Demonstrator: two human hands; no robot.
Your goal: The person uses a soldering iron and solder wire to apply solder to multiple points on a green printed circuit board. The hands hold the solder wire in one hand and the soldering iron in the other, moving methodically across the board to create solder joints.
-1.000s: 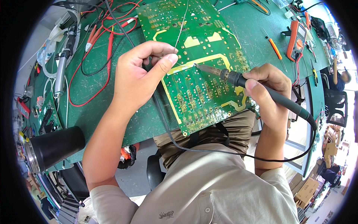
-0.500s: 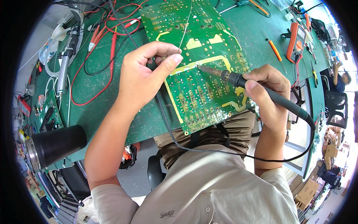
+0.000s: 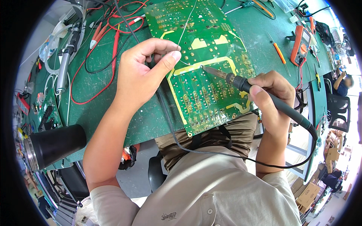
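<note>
A large green circuit board (image 3: 209, 86) with gold traces and many solder points lies on the green bench, its near edge reaching the bench's front edge. My right hand (image 3: 274, 100) is closed round a black soldering iron (image 3: 281, 98). The iron's tip rests at the wide gold trace across the board's middle. Pinched between thumb and fingertips of my left hand (image 3: 145, 71) is a thin solder wire (image 3: 185, 29). Its lower end curves to the trace beside the tip; its upper length runs off over the board's far side.
The iron's black cord (image 3: 211, 152) loops across my lap. Red test leads (image 3: 115, 49) and a silver cylindrical tool (image 3: 69, 54) lie left. A black tumbler (image 3: 56, 145) lies near the left edge. Right are an orange screwdriver (image 3: 279, 52) and an orange multimeter (image 3: 300, 46). A person (image 3: 342, 83) sits beyond.
My left hand has drawn slightly left, showing more of the bent wire end. The iron's tip stays on the trace; the handle dips slightly toward me.
</note>
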